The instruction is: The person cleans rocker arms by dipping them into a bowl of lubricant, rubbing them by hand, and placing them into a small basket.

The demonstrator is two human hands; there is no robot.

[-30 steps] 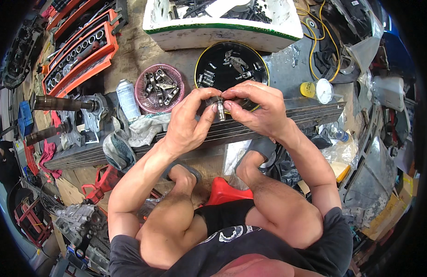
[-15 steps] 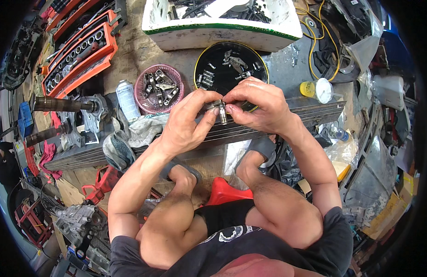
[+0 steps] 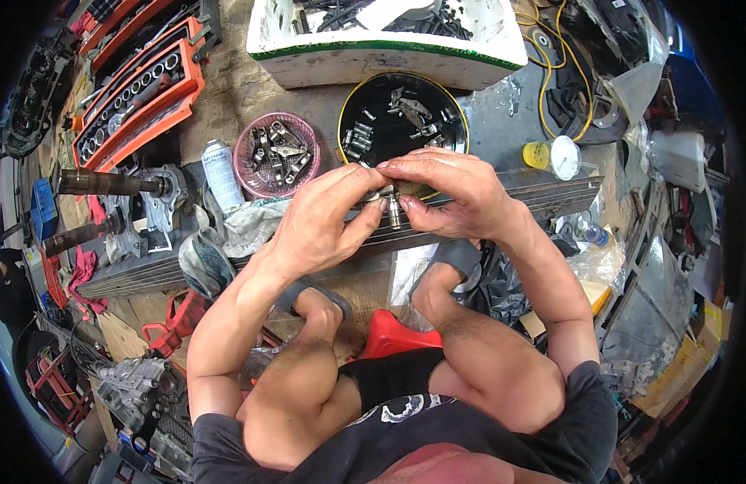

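Over the near edge of the bench, my left hand (image 3: 323,216) pinches a small metal rocker arm (image 3: 378,195) between thumb and fingers. A shiny cylindrical hydraulic lash adjuster (image 3: 394,214) hangs from its end, pointing toward me. My right hand (image 3: 460,192) is closed around the same joint, its thumb beside the adjuster and its fingertips over the top; they partly hide the arm. Just beyond, a black round basin (image 3: 405,149) with a yellow rim holds more adjusters and rocker arms. A pink mesh basket (image 3: 312,173) of rocker arms stands left of it.
At the back is a white foam box (image 3: 389,60) of dark bolts. An orange socket tray (image 3: 194,81), spray can (image 3: 221,173) and grey rag (image 3: 252,226) lie left; a yellow cable (image 3: 545,97) and lidded cup (image 3: 565,157) are right. A red stool (image 3: 389,332) is beneath me.
Both hands have come slightly toward me with the rocker arm and adjuster. My right fingers have shifted over the top of the joint, and the right thumb sits lower.
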